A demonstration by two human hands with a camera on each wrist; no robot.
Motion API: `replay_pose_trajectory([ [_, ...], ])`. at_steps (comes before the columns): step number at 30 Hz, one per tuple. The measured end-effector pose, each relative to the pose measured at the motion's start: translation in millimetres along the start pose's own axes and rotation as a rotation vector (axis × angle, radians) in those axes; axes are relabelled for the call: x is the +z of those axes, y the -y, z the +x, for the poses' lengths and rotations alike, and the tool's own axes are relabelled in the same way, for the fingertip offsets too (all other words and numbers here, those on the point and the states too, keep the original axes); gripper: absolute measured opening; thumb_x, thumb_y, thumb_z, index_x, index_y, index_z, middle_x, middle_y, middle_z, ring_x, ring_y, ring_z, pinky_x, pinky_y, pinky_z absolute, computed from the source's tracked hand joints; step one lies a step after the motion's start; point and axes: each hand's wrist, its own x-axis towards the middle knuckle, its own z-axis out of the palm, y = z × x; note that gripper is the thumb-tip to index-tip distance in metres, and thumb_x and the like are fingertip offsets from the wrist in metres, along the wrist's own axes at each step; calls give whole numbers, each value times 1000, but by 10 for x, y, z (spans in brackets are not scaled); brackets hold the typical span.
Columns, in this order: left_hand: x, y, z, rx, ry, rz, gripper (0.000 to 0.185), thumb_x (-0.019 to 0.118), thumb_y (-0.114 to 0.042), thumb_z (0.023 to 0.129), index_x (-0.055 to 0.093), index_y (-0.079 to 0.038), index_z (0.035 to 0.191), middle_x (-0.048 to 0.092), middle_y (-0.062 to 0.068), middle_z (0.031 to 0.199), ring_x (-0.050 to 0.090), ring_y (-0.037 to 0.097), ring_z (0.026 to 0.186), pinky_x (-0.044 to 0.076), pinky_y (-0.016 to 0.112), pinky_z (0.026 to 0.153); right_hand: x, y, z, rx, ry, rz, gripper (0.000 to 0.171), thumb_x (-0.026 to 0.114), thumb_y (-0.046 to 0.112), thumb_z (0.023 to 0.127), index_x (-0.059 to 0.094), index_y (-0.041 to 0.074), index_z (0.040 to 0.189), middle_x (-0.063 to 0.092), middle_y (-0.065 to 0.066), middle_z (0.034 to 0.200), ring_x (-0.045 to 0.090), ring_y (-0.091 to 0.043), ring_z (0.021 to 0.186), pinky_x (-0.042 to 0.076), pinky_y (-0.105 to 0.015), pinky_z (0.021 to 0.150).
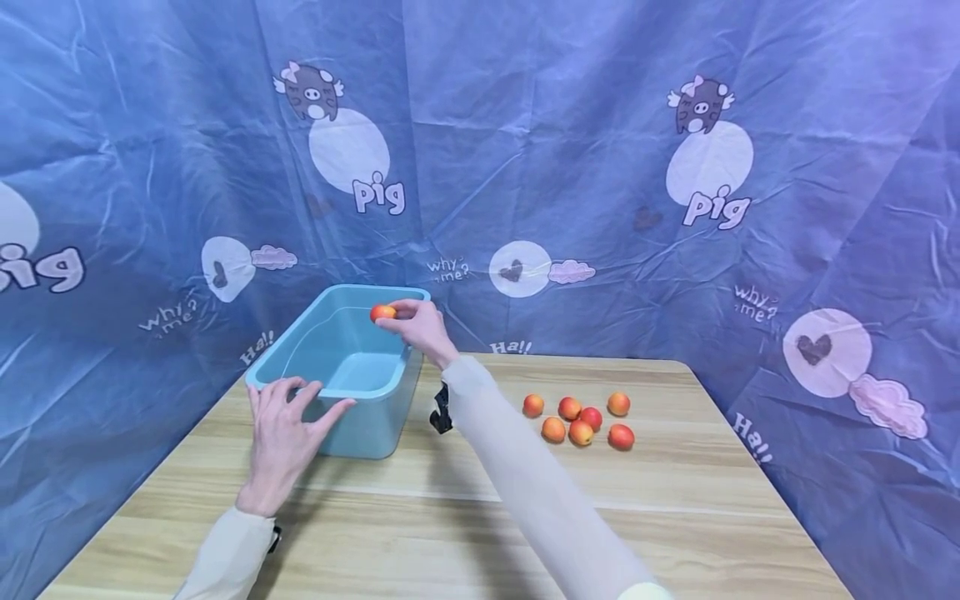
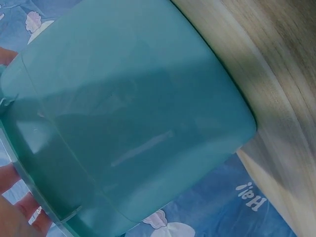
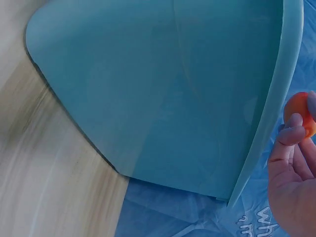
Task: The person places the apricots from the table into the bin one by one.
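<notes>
A small red-orange fruit [image 1: 382,313] is pinched in my right hand [image 1: 423,327], above the far right part of a blue plastic tub [image 1: 405,417]. In the right wrist view the fruit [image 3: 297,107] sits between thumb and fingertips, just beyond the tub's rim [image 3: 281,94]. My left hand [image 1: 281,437] grips the tub's near rim at the left, its fingers bent over the edge and the thumb reaching right. Fingers [image 2: 10,177] show at the rim in the left wrist view. Part of the tub's floor is hidden behind its near wall.
Several similar red-orange fruits [image 1: 581,432] lie loosely grouped on the wooden table [image 1: 645,517], right of my right forearm. A blue patterned cloth [image 1: 480,167] hangs behind the table and along both sides. The tub stands at the table's back left.
</notes>
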Motion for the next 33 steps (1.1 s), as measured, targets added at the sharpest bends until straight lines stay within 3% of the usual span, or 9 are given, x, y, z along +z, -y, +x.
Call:
replay_pose_trajectory([
  [5,-16,5,12,7,0,6,66,66,-69,78,70,-4,89,60,22,91,51,41,90,24,75,99,87,3,5,24,-3,8,34,83,25,80,73,14,111,75,-4,99,62,-10,65,57,-37,68],
  [11,-30,10,14,8,5,12,71,59,-74,80,70,-4,88,59,22,90,51,41,89,26,74,97,165,-1,-16,1,-13,-28,34,82,26,80,73,13,110,75,-5,97,63,-16,62,56,-33,61],
  [15,-19,-2,24,2,5,19,72,58,-74,79,70,-4,88,60,21,91,52,40,90,25,76,98,161,-10,-6,-3,-28,-28,35,82,24,81,72,11,111,75,-7,97,65,-16,61,58,-46,73],
  [18,-14,-5,34,5,16,30,74,55,-76,80,70,-4,88,60,21,92,52,40,90,27,75,97,157,-14,-2,19,-40,-19,35,82,23,80,72,10,111,75,-8,98,66,-17,62,57,-50,76],
  [26,-9,6,36,5,32,39,75,54,-76,80,70,-4,89,60,22,93,51,41,91,27,73,96,171,-6,4,61,-70,12,36,80,21,83,70,8,115,74,-9,100,73,-33,79,59,-43,74],
  [33,-2,2,26,-3,16,29,76,54,-77,80,70,-4,89,60,21,92,51,40,91,26,75,97,222,-3,4,84,-133,168,39,76,9,85,66,3,122,73,-15,106,74,-34,83,60,-33,67],
])
